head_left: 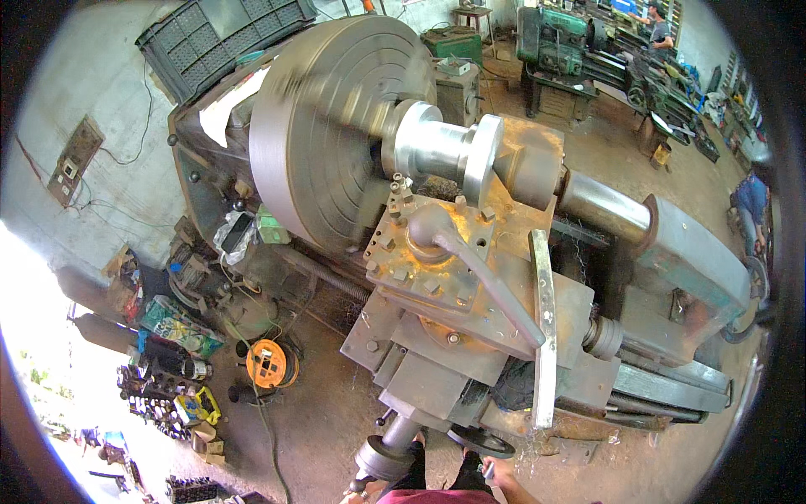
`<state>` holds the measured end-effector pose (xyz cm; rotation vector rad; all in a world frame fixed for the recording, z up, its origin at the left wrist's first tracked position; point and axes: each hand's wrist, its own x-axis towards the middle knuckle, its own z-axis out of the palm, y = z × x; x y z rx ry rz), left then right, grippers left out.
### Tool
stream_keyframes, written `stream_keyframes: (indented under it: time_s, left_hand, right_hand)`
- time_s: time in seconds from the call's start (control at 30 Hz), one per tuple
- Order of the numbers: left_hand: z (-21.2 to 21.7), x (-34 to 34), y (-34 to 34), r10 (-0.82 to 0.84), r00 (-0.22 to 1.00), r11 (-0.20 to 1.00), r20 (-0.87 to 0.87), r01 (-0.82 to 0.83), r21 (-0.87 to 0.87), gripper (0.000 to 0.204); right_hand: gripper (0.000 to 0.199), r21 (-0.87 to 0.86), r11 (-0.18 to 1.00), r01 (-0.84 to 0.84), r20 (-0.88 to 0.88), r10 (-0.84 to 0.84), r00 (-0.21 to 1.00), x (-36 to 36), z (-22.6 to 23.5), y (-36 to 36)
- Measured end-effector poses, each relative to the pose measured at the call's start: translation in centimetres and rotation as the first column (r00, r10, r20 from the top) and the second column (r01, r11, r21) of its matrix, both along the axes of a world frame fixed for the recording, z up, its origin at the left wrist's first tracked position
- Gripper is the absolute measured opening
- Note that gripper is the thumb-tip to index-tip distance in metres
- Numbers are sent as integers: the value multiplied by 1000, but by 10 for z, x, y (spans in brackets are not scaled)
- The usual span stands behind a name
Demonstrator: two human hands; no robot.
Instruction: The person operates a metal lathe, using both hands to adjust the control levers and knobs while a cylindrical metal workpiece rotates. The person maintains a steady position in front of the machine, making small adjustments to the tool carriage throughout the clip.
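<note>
Before me stands a large lathe. Its wide chuck (311, 143) is smeared by motion, and a shiny flanged metal workpiece (432, 147) sits between it and the tailstock (697, 252). My right hand (504, 477) is closed around the small metal handle (489, 471) of the black handwheel (480, 442). At the lower edge, my left hand (354, 496) is partly cut off, its fingers closed at the crank (363, 482) of the cross slide. The tool post (428, 260) with its long clamp lever (491, 290) is beyond both hands.
A bright steel bar (543, 328) lies across the slide. On the left floor are an orange cable reel (270, 364), a hose and cluttered parts. Another green lathe (554, 38) stands at the back right, with a person (659, 32) behind it. Another person (750, 206) is at far right.
</note>
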<state>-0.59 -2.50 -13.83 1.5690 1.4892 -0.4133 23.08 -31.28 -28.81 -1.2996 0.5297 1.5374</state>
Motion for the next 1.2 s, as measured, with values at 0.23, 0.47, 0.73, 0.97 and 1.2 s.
stream_keyframes:
  time_s: [0.23, 0.47, 0.73, 0.97, 1.2]
  left_hand:
    - [11, -37, 4, 3, 994, 1000, -105, -3, -4, 27]
    - [89, -78, 17, 91, 977, 996, -194, -92, 6, 27]
    - [58, -26, -70, 77, 997, 993, 20, -75, -87, 25]
    - [40, -24, -56, 59, 998, 997, 14, -58, -56, 24]
    - [33, -29, -56, 54, 999, 997, 5, -54, -64, 24]
  right_hand:
    - [28, 310, 950, -45, -117, 85, 989, -21, -34, 33]
    - [70, 172, 867, -468, 324, 399, 858, 77, 20, -23]
    - [95, 28, 560, -828, 591, 659, 465, 110, 122, 64]
    - [105, -99, 476, -874, 542, 762, 355, 76, 174, 132]
    - [92, -170, 568, -805, 585, 716, 382, 66, 145, 116]
